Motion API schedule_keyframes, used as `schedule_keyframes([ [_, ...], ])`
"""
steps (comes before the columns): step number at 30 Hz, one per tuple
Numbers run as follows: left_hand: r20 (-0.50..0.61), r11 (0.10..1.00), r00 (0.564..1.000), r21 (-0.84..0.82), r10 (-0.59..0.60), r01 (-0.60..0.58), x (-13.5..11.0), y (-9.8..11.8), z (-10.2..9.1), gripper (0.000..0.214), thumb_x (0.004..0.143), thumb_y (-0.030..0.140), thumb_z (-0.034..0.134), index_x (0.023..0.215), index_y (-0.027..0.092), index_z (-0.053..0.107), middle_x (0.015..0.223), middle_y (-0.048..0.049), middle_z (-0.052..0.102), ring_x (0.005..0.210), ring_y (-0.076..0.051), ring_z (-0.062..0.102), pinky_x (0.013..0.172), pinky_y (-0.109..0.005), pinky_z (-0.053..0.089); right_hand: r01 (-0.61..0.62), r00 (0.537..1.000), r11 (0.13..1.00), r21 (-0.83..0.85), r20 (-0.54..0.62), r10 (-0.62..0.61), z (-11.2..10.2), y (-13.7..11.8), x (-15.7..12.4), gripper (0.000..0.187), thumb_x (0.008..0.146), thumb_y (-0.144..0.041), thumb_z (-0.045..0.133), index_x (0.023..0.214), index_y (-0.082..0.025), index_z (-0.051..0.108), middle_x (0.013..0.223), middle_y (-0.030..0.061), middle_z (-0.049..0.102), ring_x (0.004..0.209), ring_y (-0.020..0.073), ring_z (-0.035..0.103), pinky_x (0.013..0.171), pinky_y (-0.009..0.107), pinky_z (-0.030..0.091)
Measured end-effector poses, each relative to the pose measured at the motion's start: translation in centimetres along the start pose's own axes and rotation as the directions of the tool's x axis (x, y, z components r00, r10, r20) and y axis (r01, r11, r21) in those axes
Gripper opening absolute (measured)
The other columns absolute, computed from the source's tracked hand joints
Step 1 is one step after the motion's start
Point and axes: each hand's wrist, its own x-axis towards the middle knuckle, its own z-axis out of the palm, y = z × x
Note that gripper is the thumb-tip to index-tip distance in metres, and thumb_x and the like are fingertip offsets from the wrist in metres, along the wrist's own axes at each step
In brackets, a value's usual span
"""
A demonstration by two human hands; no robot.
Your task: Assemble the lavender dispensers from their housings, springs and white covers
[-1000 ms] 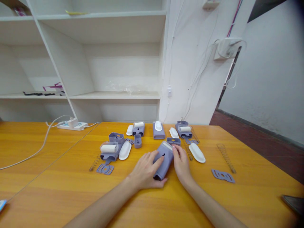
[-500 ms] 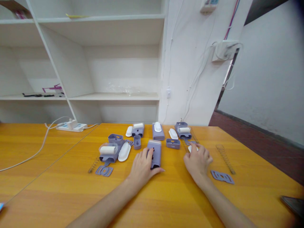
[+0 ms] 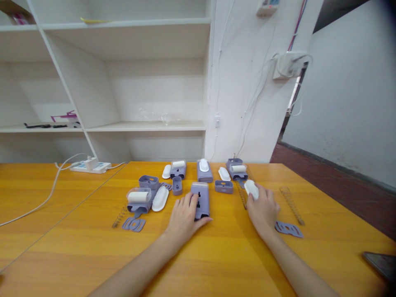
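Around the lower left of a purple-grey plastic housing (image 3: 202, 200) lies my left hand (image 3: 185, 214), its fingers along the side and its thumb at the near end. The housing rests on the table and has dark slots in its face. My right hand (image 3: 262, 208) pinches a white oval cap (image 3: 251, 189), with the fingertips partly hidden. Just left of that hand is a thin coil spring (image 3: 241, 194). To its right lie another long spring (image 3: 291, 205) and a flat purple-grey slotted plate (image 3: 288, 229).
Further housings with white rollers (image 3: 139, 197) stand left and at the back. Among them are a white cover (image 3: 160, 199), small purple-grey cups (image 3: 177, 186) and a shallow tray part (image 3: 224, 187). A power strip (image 3: 93, 166) sits far left; a dark phone-like object (image 3: 382, 264) lies right.
My right hand has shifted a little to the right, and the white cap shows more fully in its fingers. The left hand stays on the housing. The view has turned slightly.
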Motion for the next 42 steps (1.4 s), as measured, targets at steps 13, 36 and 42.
schedule_keyframes([
  [13, 0.035, 0.927, 0.933, -0.135, 0.357, -0.350, 0.0, 0.5, -1.2, 0.050, 0.079, 0.048, 0.053, 0.118, 0.017, 0.046, 0.122, -0.0122, 0.051, 0.103, -0.026, 0.050, 0.086, -0.041, 0.040, 0.074, 0.962, 0.726, 0.684, 0.142, -0.232, 0.4, -6.2, -4.6, 0.024, 0.084, -0.029, 0.048, 0.104, -0.019, 0.057, 0.103, 0.0079, 0.060, 0.096, 0.0211, 0.056, 0.085, 0.035, 0.044],
  [36, -0.021, 0.964, 0.973, -0.130, 0.231, -0.232, 0.1, 0.6, -0.5, 0.040, 0.075, 0.028, 0.054, 0.114, 0.019, 0.048, 0.122, -0.0117, 0.052, 0.112, -0.026, 0.049, 0.101, -0.047, 0.030, 0.528, 0.761, 0.782, 0.332, 0.224, -0.609, -1.9, -7.5, -6.0, 0.050, 0.083, -0.025, 0.045, 0.132, -0.020, 0.040, 0.123, 0.0119, 0.052, 0.110, 0.0284, 0.046, 0.097, 0.051, 0.029],
  [42, -0.016, 0.934, 0.985, -0.313, 0.174, -0.170, 0.1, 0.0, -1.3, 0.042, 0.070, 0.015, 0.048, 0.112, 0.020, 0.045, 0.120, -0.0081, 0.055, 0.115, -0.022, 0.047, 0.108, -0.047, 0.021, 0.343, 0.755, 0.728, 0.594, 0.286, -0.590, -1.2, -6.1, -5.0, 0.056, 0.081, -0.032, 0.051, 0.134, -0.021, 0.037, 0.129, 0.0104, 0.047, 0.119, 0.0243, 0.042, 0.101, 0.043, 0.034],
])
